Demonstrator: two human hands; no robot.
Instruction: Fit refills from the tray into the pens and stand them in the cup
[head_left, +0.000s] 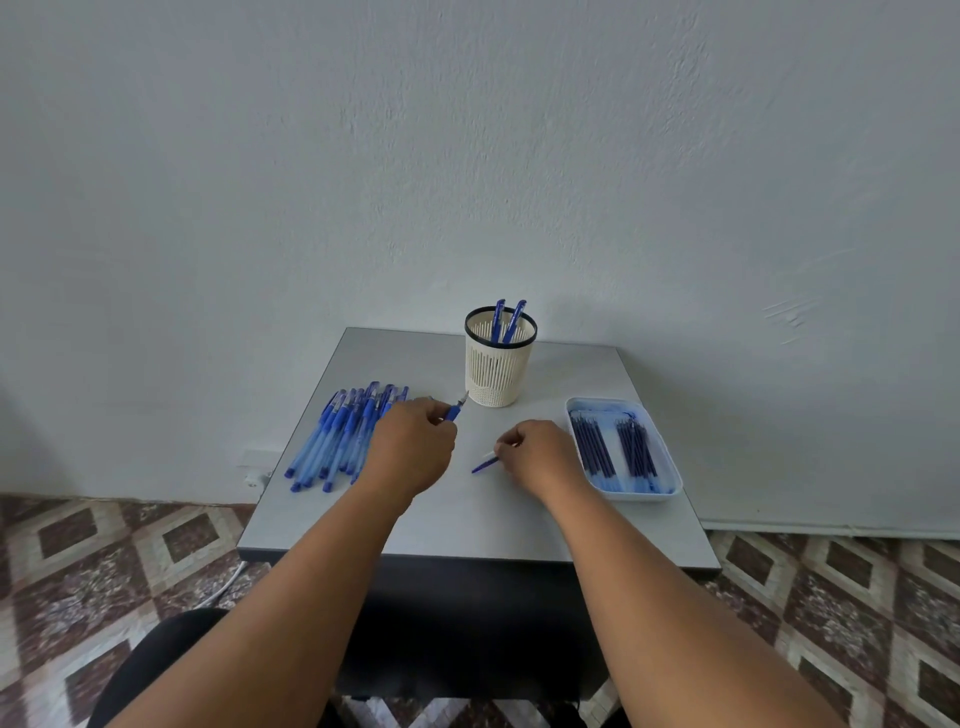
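refills (613, 451) lie in the tray (673, 470) at the right side of the tabletop (467, 512), dark blue sticks in two bundles running lengthwise along it. just left of the tray we see our right hand (540, 456), fingers curled and pinching a short blue piece (485, 462) whose free end points down and to the left, low over the tabletop; we cannot tell whether it is a cap or another part of a pen. our left hand (413, 451) sits further left, well apart from the right one, and grips a pen front (457, 409) with a blue grip and a metal tip that points up and right toward the cup (497, 371); the tip ends just short of the cup's base. the cup is a cream slotted holder with a dark rim, standing upright near the back edge of the tabletop, and two blue pens (508, 322) stand in it, leaning to the right. to the left of our left hand a pile of pens (340, 439) lies flat, translucent blue barrels fanned out side by side, with the hand over the pile's right edge. both forearms reach in from the bottom of the view. behind the tabletop is a pale plastered wall (467, 156), and around it a floor (104, 561) of brown and cream diamond tiles.
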